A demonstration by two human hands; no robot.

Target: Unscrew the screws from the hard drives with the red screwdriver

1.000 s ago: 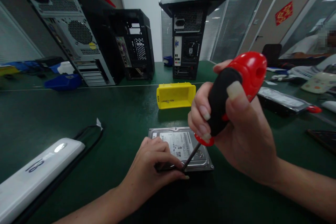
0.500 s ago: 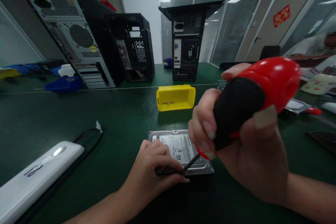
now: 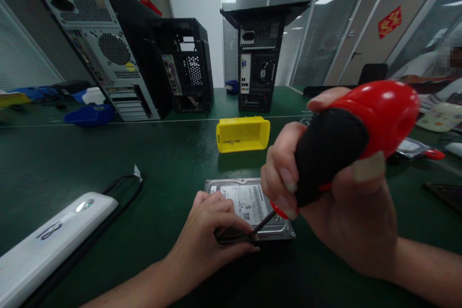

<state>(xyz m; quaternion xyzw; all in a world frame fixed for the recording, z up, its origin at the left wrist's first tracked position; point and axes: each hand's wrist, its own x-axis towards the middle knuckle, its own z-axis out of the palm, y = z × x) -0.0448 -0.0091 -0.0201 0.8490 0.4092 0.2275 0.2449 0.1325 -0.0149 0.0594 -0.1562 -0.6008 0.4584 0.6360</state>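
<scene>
A silver hard drive [image 3: 252,202] with a white label lies flat on the green table in front of me. My right hand [image 3: 346,192] is wrapped round the red and black handle of a screwdriver [image 3: 332,149], which is tilted. Its dark shaft runs down to the left and reaches the near edge of the drive. There, my left hand [image 3: 216,231] rests over the drive's left part, thumb and fingers pinched together at the tip. What they pinch is hidden; a dark patch shows under the fingers.
Beyond the drive sits a yellow bin [image 3: 243,139]. Computer cases [image 3: 258,72] stand along the back. A white power strip [image 3: 61,231] with a black cable lies at left, a blue bin [image 3: 90,115] behind it. A person [image 3: 422,65] is at far right.
The view has shifted very slightly. Both hands, the screwdriver and the hard drive keep nearly the same positions relative to one another.
</scene>
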